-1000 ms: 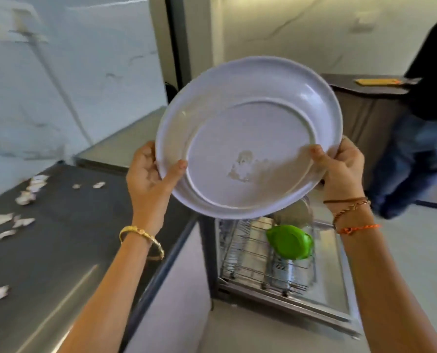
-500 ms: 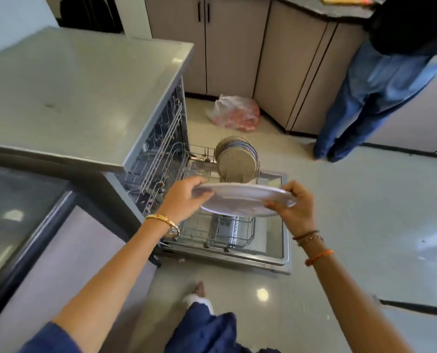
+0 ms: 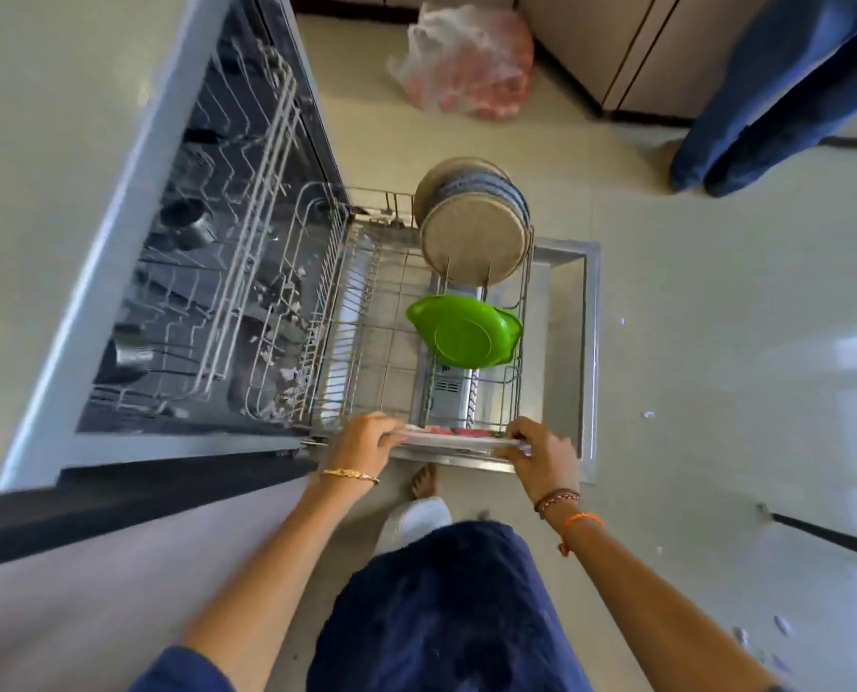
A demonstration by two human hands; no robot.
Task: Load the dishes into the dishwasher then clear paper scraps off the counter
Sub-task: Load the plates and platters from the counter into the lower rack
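Head view, left hand (image 3: 366, 442) and right hand (image 3: 541, 449) each gripping one end of a pale plate (image 3: 459, 438) – edge-on at the near end of the pulled-out lower rack (image 3: 366, 342), green dish (image 3: 464, 331) and stacked plates (image 3: 471, 222) standing farther back – dishwasher (image 3: 117, 302) open, plastic bag (image 3: 466, 62) on the floor.

A: Plate (image 3: 459, 438), near edge of the lower rack (image 3: 391, 312)?
B: Seen edge-on, smeared; face hidden.
A: Beyond the rack?
B: Stacked plates (image 3: 471, 227), count unclear. Standing person (image 3: 776, 92), cut off by the frame's top edge.
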